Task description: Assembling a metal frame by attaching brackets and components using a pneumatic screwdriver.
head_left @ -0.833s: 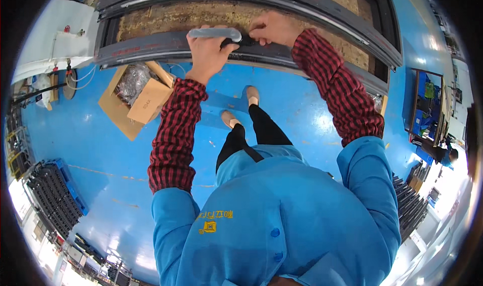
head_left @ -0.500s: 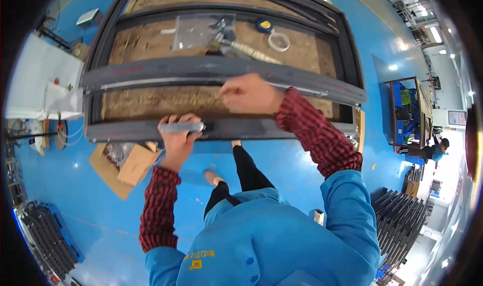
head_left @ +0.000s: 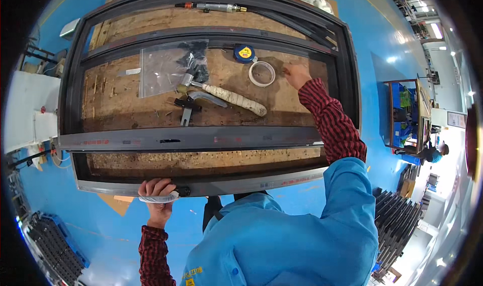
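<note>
My left hand (head_left: 158,188) is curled round a smooth grey handle-like piece (head_left: 160,198) with a black end, at the near rail of a dark grey metal frame (head_left: 211,139). My right hand (head_left: 298,76) reaches over the frame's middle rail to the wooden tabletop, just right of a white tape roll (head_left: 251,74). Its fingers are pinched together; what they hold, if anything, is too small to make out. A blue and yellow tape measure (head_left: 244,53) lies beside the roll. Left of these lie a hammer (head_left: 236,99) with a wrapped handle and a clear plastic bag (head_left: 163,70) with black parts.
A black bracket (head_left: 187,109) and a curved grey lever (head_left: 211,97) lie by the hammer. A pneumatic screwdriver (head_left: 211,7) rests near the far rail. Cardboard (head_left: 116,203) is on the blue floor at left. A shelf cart (head_left: 407,112) and another person (head_left: 432,153) are at far right.
My right hand has moved from over the middle rail to farther right beside the tape roll. My left hand keeps hold of the grey piece. The frame now appears lower in view.
</note>
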A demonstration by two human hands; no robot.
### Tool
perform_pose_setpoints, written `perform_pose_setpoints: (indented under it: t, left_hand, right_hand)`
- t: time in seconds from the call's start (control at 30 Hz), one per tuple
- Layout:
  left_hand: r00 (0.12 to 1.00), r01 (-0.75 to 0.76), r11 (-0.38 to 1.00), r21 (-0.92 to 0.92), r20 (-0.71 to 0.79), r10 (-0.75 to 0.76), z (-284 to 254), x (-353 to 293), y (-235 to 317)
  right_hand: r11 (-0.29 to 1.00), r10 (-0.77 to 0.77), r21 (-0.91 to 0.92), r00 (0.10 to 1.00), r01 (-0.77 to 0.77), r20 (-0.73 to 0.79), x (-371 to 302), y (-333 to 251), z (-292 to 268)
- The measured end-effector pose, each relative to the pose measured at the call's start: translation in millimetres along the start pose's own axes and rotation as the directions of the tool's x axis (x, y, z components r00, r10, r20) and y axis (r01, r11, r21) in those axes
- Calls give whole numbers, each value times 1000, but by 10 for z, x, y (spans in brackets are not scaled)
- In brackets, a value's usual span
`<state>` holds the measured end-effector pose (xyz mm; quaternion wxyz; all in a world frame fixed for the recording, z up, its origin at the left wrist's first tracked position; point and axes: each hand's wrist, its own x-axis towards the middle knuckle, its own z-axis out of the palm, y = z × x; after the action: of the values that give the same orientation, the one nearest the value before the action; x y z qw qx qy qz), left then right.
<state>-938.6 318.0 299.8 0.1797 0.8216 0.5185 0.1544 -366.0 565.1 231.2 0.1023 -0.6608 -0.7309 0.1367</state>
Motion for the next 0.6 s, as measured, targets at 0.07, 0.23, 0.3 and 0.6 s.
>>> perform_pose_setpoints:
  t: [0.07,0.23,0.3,0.6]
  left_hand:
    - [1000,6,1000,17,-6,-6,26,-39,-2]
    - [1000,-11,1000,-17,-13,10,-27,-72,49]
    - [999,-24,999,-35,-38,22,-60,-88,74]
    - [968,-97,988,-117,-242,67,148,-91,-117]
  right_hand:
    - [962,-35,-269,999,39,17,39,-154,19]
    - [700,272,641,948,-314,168,-79,-592,-316]
    - [370,299,839,906,-398,298,-212,-911,-475]
    - [457,-64,781,860,-426,506,-1845,-3215,-147]
